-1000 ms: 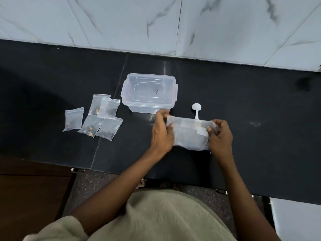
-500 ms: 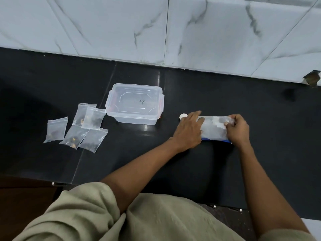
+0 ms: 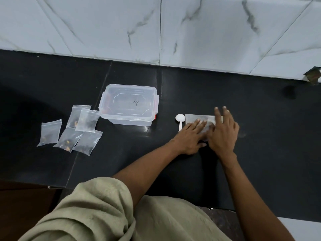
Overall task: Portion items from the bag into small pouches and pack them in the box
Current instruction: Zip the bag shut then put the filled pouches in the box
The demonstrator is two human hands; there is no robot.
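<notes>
Bag (image 3: 196, 119) now flat on the counter (image 3: 260, 162), right of the lidded box (image 3: 129, 104); your left hand (image 3: 191, 137) and right hand (image 3: 223, 134), fingers straight, press it, no longer pinching its ends. Five filled pouches (image 3: 69, 129) await packing.

The table (image 3: 225, 87) is glossy black stone. Clear plastic: the lidded box (image 3: 129, 104), five small pouches (image 3: 86, 120), the bag (image 3: 196, 118). The spoon (image 3: 180, 119) is white plastic.

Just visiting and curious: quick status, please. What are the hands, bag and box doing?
Both hands, left and right, flat on the bag, fingers straight. Five filled pouches outside the lidded box. White spoon beside bag; nothing in the way.
</notes>
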